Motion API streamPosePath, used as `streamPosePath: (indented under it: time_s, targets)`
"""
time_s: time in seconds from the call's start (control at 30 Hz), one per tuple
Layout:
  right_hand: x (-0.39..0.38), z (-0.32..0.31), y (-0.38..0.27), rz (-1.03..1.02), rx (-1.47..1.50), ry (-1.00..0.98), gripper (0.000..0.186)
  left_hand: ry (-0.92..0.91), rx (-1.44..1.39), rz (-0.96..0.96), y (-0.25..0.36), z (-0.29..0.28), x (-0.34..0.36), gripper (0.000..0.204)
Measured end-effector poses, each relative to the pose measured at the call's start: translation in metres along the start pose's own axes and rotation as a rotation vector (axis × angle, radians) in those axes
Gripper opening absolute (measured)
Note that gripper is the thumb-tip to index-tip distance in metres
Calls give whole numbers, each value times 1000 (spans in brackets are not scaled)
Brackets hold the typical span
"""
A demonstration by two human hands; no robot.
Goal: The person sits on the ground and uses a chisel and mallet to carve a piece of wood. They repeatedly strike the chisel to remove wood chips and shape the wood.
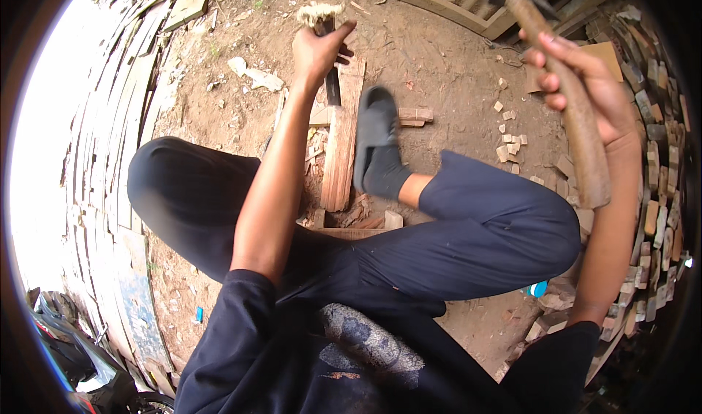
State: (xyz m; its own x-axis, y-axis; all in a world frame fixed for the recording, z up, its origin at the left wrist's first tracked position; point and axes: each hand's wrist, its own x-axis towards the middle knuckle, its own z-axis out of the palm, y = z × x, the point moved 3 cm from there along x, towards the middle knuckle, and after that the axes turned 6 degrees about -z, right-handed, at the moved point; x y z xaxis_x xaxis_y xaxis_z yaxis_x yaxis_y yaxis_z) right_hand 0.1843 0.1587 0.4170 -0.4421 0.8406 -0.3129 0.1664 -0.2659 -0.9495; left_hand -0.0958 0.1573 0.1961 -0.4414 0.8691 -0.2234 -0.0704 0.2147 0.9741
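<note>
Hands busy: L hand [322, 50] curled round chisel [333, 86] over plank [339, 158], R hand [585, 77] wrapped round raised hammer [583, 137]. Off-centre swing cd mash L hand; chisel poss. skids twds shoe [374, 137], v. near.

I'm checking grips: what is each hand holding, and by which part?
Left hand: a dark, straight chisel-like tool, just below its pale frayed top. Right hand: a grey-headed hammer, by its brown wooden handle.

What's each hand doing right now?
Left hand: closed around a dark chisel-like tool with a pale, frayed top.
Right hand: closed on a raised hammer's wooden handle.
</note>
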Motion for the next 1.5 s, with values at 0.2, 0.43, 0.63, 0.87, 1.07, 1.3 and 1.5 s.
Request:
streamPosePath:
  time_s: [0.2,0.43,0.63,0.87,1.07,1.3,1.5]
  targets:
    - [64,-27,-13,-30,-179,15,21,-102,-15,8,18,37,87,38]
    - [200,-47,63,179,-573,-88,30,-324,162,51,-21,99,191,36]
    - [281,-52,104,170,-548,-132,30,-428,127,-29,-61,137,228,37]
    - [347,-63,101,17,-706,-201,36,-329,234,42,-81,144,242,45]
    - [371,-41,69,28,-715,-239,31,-268,181,9,-91,145,238,45]
    - [393,-42,63,45,-980,-441,44,-210,364,170,-105,154,245,42]
    - [411,-70,47,135,-926,-287,43,-121,349,173,-109,168,257,44]
